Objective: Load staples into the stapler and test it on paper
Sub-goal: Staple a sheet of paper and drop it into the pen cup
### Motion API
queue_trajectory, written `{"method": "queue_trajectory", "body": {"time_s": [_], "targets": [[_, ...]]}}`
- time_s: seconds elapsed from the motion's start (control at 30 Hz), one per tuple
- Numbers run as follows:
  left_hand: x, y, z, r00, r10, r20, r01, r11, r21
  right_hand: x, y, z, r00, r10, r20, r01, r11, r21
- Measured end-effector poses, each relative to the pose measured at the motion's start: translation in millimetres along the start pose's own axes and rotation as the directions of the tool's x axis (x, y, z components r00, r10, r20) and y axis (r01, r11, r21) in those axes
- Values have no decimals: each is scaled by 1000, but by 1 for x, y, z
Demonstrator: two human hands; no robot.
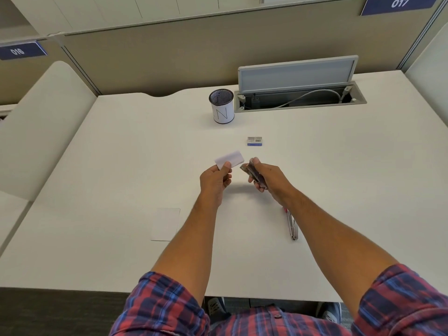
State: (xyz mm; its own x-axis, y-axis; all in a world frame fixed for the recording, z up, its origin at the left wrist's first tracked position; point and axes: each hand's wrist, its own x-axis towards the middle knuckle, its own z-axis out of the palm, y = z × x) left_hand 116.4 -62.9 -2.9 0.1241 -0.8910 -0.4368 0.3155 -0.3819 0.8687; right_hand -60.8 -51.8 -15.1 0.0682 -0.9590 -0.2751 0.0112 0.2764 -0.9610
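Observation:
My left hand (pixel 214 181) pinches a small folded white paper (pixel 230 160) by its near edge and holds it above the desk. Just to its right, my right hand (pixel 266 179) grips a small dark stapler (pixel 249 169), whose front end points toward the paper's right edge. The stapler's nose is close to the paper; I cannot tell whether they touch. A small blue-and-white staple box (pixel 254 141) lies on the desk beyond both hands.
A mesh pen cup (pixel 221 106) stands at the back of the white desk (pixel 121 154), next to an open cable tray (pixel 300 93). A flat white sheet (pixel 166 224) lies near my left forearm. A metal tool with a red tip (pixel 292 226) lies under my right forearm.

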Motion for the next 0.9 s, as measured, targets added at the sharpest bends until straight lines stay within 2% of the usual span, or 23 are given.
{"method": "queue_trajectory", "body": {"time_s": [0.3, 0.6, 0.9], "targets": [[5, -4, 6, 999, 28, -36, -24, 994, 106, 2, 8, 5, 1000, -30, -6, 30, 991, 132], [9, -4, 13, 995, 97, -36, -87, 972, 216, -3, 8, 14, 995, -97, -29, 98, 994, 40], [7, -7, 16, 994, 108, 21, -110, 956, 271, -5, 10, 13, 991, -127, -45, 130, 987, 93]]}}
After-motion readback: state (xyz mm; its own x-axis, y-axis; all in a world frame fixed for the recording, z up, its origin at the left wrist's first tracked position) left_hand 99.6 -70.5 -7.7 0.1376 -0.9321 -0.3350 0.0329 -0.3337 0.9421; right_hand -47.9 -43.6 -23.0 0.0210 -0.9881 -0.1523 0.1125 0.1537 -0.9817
